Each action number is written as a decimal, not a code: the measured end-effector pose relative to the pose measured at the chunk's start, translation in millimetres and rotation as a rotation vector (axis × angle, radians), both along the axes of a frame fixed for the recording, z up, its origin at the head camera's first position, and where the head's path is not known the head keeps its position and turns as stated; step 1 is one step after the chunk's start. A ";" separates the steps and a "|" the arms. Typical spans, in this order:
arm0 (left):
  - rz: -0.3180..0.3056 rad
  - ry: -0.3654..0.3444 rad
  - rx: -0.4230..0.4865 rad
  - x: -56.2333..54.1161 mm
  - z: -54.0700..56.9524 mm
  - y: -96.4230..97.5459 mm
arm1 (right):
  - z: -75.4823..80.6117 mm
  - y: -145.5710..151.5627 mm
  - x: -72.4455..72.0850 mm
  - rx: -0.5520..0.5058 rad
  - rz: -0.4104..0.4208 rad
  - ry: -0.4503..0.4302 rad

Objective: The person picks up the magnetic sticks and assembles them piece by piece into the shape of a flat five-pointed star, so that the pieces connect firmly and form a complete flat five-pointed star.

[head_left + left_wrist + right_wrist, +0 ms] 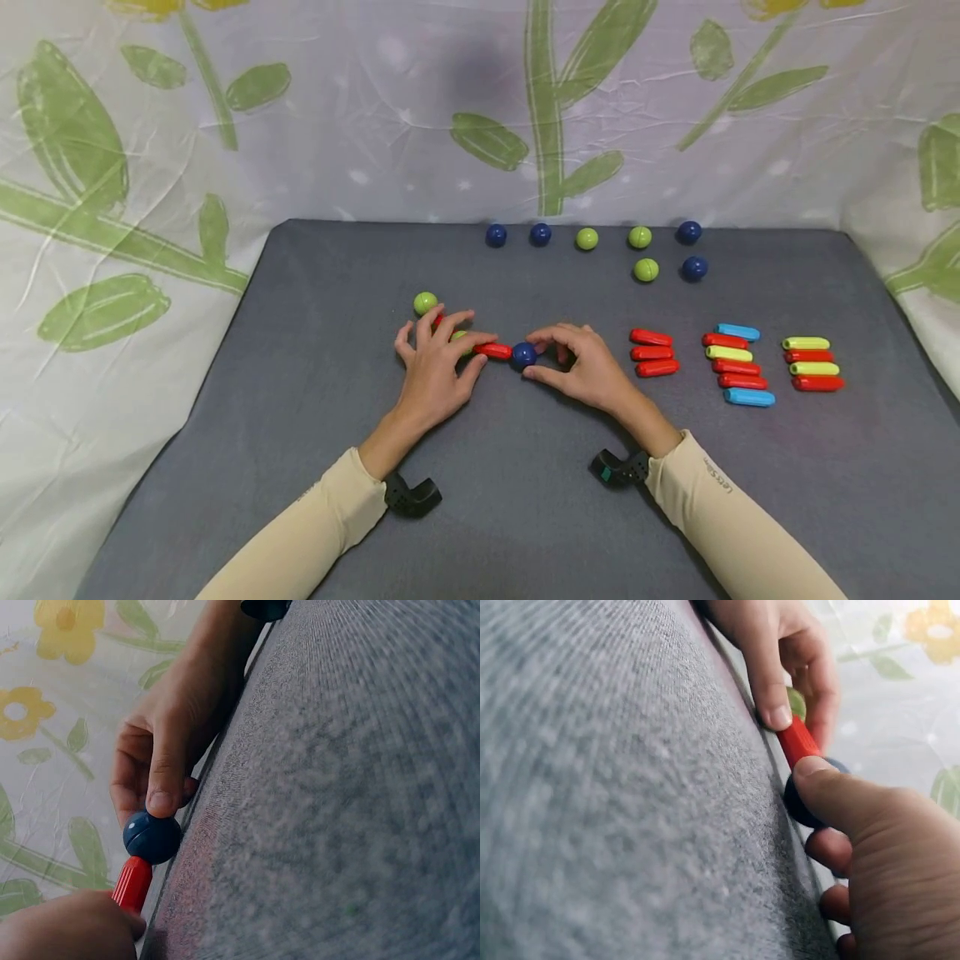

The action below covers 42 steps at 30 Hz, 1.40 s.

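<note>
A short chain of balls and sticks lies on the grey table, partly covered by my left hand point(433, 379). Its left thumb and index finger pinch a ridged red stick point(495, 351). At the stick's right end sits a dark blue ball point(523, 357), which my right hand point(588, 367) pinches between thumb and fingers. In the left wrist view the blue ball point(152, 837) meets the tip of the red stick point(133, 883). Beneath the left fingers show a green ball point(461, 338) and part of another red stick point(438, 321), leading up to a green ball point(425, 302).
Right of my hands lie a stack of red sticks point(654, 352), a mixed row with blue sticks point(750, 397), and a yellow and red group point(814, 368). Several blue balls point(540, 234) and green balls point(646, 269) line the table's back edge, before a flowered cloth point(360, 108).
</note>
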<state>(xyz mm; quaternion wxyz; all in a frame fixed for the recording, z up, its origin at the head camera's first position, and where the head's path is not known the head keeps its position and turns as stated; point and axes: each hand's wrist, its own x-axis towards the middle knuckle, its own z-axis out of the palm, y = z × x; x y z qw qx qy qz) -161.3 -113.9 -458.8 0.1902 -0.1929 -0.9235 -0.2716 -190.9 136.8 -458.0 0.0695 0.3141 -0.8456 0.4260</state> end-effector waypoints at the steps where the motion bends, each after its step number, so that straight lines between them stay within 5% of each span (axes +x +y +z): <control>1: -0.007 -0.001 0.004 0.2 0.0 -0.2 | 0.1 -0.2 -0.1 -0.016 0.014 -0.006; 7: -0.079 -0.056 0.054 0.0 -1.4 -1.1 | 15.6 11.7 -6.7 -0.062 0.027 -0.037; 13: -0.112 -0.097 0.091 0.4 -2.9 -1.2 | 39.5 65.3 -21.3 0.164 -0.092 0.010; 23: -0.114 -0.132 0.101 -1.7 -3.8 -1.0 | 59.9 125.9 -26.7 0.445 -0.197 -0.346; 28: -0.128 -0.132 0.104 -2.7 -2.9 -0.6 | 51.1 121.1 -28.9 0.401 -0.208 -0.313; 35: -0.143 -0.125 0.095 -2.5 -2.3 -1.0 | 38.9 83.7 -26.6 0.344 -0.076 -0.142; 42: -0.132 -0.132 0.065 -2.0 -1.4 -0.5 | 38.7 39.8 -11.8 0.299 0.123 -0.149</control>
